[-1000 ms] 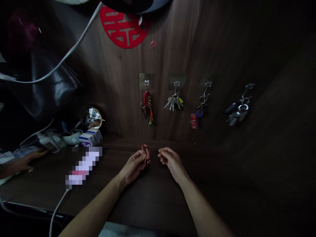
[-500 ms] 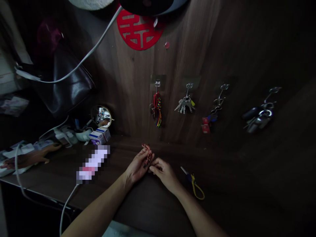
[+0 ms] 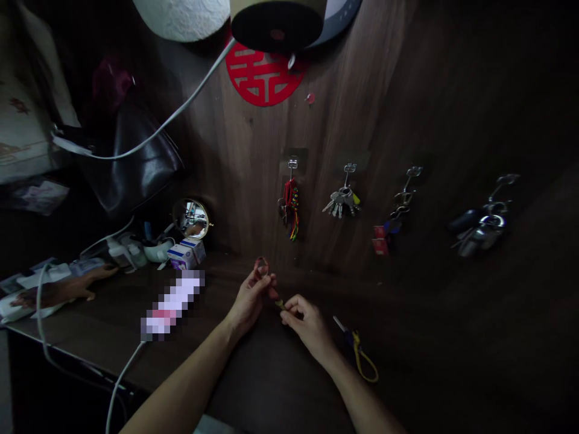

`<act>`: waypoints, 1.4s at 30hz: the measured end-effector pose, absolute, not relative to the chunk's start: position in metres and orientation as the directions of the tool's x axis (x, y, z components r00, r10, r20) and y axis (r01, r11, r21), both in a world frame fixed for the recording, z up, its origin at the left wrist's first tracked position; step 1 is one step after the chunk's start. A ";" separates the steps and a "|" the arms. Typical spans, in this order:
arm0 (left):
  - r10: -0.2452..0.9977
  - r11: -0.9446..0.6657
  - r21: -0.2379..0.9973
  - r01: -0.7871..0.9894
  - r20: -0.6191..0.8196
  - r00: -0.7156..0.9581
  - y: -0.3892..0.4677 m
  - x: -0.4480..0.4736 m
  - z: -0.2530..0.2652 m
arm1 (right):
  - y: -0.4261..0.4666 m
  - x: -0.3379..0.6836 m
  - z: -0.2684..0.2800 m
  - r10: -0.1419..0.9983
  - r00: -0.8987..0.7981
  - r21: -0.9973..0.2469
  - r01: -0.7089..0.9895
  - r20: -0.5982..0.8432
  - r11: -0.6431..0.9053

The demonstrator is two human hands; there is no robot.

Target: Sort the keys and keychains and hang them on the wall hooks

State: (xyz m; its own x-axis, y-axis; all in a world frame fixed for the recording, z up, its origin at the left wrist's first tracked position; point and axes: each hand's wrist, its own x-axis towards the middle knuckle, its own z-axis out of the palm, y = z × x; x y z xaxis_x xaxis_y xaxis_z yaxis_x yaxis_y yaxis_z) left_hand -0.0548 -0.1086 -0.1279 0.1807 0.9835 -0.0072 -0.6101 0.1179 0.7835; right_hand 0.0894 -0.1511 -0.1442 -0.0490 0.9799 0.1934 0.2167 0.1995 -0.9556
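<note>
Left hand, in the head view, pinches a red cord between thumb and fingertips, with a loop of it standing out on the far side of the fingers. The cord is over the middle of the dark desk, on the near side of the wall. To its right, the right hand has thumb and index fingertip together on a small brass-coloured piece, which lies against the lower end of the cord; whether the two are fastened I cannot tell.

Just right of the right hand, a key with a yellow cord loop lies on the desk. Far from the hands, four hooks on the wall carry, left to right, a red and multicoloured braid, a bunch of silver keys, a set with red tags and a bunch with a black fob. Left on the desk, small boxes stand beside a round mirror.
</note>
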 end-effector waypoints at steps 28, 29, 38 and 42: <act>0.815 -0.571 0.804 0.169 0.528 0.241 -0.060 -0.059 0.017 | -0.145 0.099 -0.143 0.980 0.058 -0.977 -0.080 0.193 0.197; 0.791 -0.602 0.778 0.177 0.553 0.262 -0.057 -0.055 0.026 | -0.144 0.099 -0.143 0.980 0.066 -0.978 -0.087 0.186 0.191; 0.677 -0.701 0.484 0.524 0.681 0.277 -0.023 -0.034 0.080 | -0.138 0.098 -0.149 0.985 0.097 -0.988 -0.037 0.146 0.150; 0.665 -0.681 0.462 0.568 0.715 0.216 -0.007 -0.032 0.087 | -0.139 0.099 -0.146 0.985 0.098 -0.989 -0.027 0.143 0.146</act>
